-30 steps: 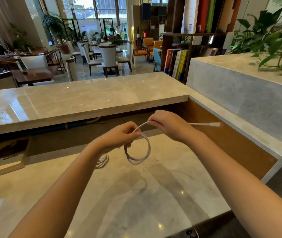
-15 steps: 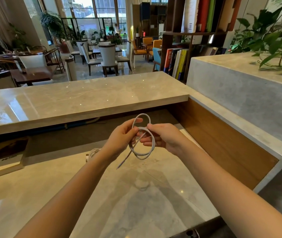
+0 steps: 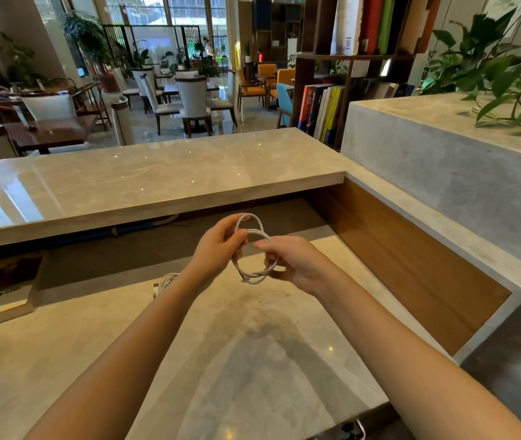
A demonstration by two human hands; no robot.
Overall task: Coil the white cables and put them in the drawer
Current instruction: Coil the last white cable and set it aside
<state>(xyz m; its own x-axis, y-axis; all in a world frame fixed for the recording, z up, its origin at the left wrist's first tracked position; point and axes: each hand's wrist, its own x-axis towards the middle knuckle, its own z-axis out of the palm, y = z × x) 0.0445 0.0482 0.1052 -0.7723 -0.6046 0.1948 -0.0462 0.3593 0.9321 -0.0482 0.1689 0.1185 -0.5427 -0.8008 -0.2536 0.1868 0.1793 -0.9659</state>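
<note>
Over the lower counter: the work is held in the air above the marble desk surface (image 3: 252,360), in front of the raised counter shelf (image 3: 157,176), with the wood-lined side panel (image 3: 411,249) to the right.
Drawer: not clearly in view; a metal fitting (image 3: 352,431) shows at the bottom edge of the desk, but I cannot tell whether it belongs to the drawer or whether any drawer is open.
Left hand (image 3: 217,246): fingers closed in a pinch on the left side of the loops, gathering the turns together near their top.
Right hand (image 3: 287,262): fingers curled around the right side of the loops, thumb and forefinger pressing toward the left hand's pinch.
Cable in hand (image 3: 254,274): a white cable wound into several round turns, one turn standing up above the hands, the rest hanging below; no loose tail is visible.
Second cable (image 3: 165,281): a white bundle lying on the desk just behind the left forearm, partly hidden; it looks gathered, though I cannot say how neatly.
Done, as I judge it: the coil in hand looks nearly finished.
Left: settle the last turn, then put both cables into the drawer; nothing shown has been stowed yet.
</note>
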